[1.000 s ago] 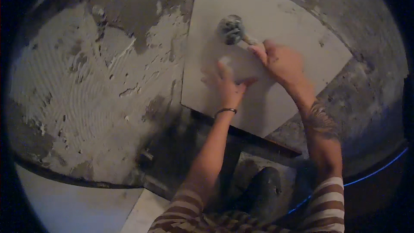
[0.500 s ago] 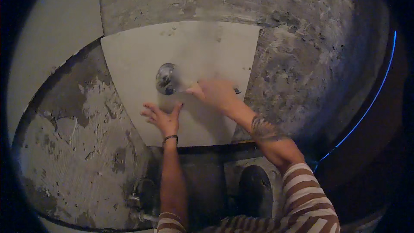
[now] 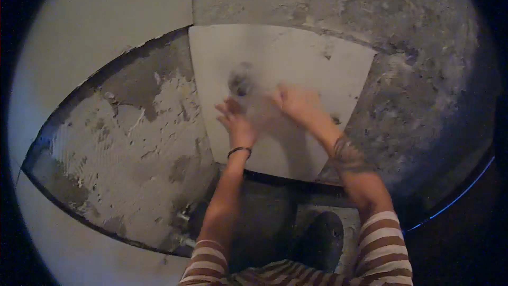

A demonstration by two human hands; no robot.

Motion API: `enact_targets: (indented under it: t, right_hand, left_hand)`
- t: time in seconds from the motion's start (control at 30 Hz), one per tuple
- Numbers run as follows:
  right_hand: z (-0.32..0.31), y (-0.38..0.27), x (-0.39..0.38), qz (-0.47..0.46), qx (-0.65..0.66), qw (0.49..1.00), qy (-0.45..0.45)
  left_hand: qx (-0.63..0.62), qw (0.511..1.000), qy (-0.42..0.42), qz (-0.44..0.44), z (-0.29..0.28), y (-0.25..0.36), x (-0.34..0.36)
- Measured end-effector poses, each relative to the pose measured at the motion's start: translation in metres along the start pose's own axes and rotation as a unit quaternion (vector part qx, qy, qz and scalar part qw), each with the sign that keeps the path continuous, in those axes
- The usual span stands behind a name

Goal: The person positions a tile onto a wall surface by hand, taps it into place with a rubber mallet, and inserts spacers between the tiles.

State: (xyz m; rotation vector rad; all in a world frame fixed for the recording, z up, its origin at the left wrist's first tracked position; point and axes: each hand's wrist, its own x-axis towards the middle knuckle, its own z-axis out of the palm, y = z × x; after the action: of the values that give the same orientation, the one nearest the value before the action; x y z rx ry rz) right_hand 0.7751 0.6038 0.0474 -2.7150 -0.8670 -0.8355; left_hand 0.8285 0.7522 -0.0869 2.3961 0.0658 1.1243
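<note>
A large pale tile (image 3: pixel 296 58) lies amid rough grey, mortar-streaked surface. In its upper left part is a round, dark-and-shiny spot (image 3: pixel 242 80), blurred; I cannot tell whether it is a hole or a fitting. Just below this spot, my left hand (image 3: pixel 239 124) is open, fingers spread over the tile, with a dark bracelet at the wrist. To the right, my right hand (image 3: pixel 299 103) is closed, its knuckles bent and its fingertips smeared by motion. Whatever it may grip is lost in the haze between the two hands.
Rough mortar (image 3: pixel 132 132) spreads left of the tile, beside a smooth pale surface (image 3: pixel 116 10). Grey patchy surface (image 3: pixel 413 85) runs on the right. Small metal fittings (image 3: pixel 185 228) stand at lower left. A dark shoe-like shape (image 3: pixel 323 235) shows at the bottom.
The view has shifted, so the tile sits further right in the picture. My left hand has moved up closer to the round spot. My right hand remains closed at its right.
</note>
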Motion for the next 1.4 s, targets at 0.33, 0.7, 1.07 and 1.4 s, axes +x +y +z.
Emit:
enact_targets:
  t: [0.33, 0.7, 1.07, 1.4]
  right_hand:
    - [0.010, -0.019, 0.034, -0.037, -0.018, 0.998, 0.051]
    - [0.004, -0.038, 0.047, -0.085, -0.058, 0.991, 0.080]
    - [0.001, 0.002, 0.010, 0.038, -0.021, 0.998, 0.038]
    - [0.002, -0.002, 0.005, 0.024, -0.013, 0.998, 0.056]
  left_hand:
    - [0.035, 0.997, -0.038, -0.059, -0.025, 0.015, 0.003]
    - [0.066, 0.997, -0.018, -0.044, -0.008, -0.006, 0.008]
    - [-0.063, 0.997, 0.012, -0.033, -0.007, -0.006, -0.015]
    - [-0.141, 0.980, -0.114, -0.079, -0.017, 0.010, 0.001]
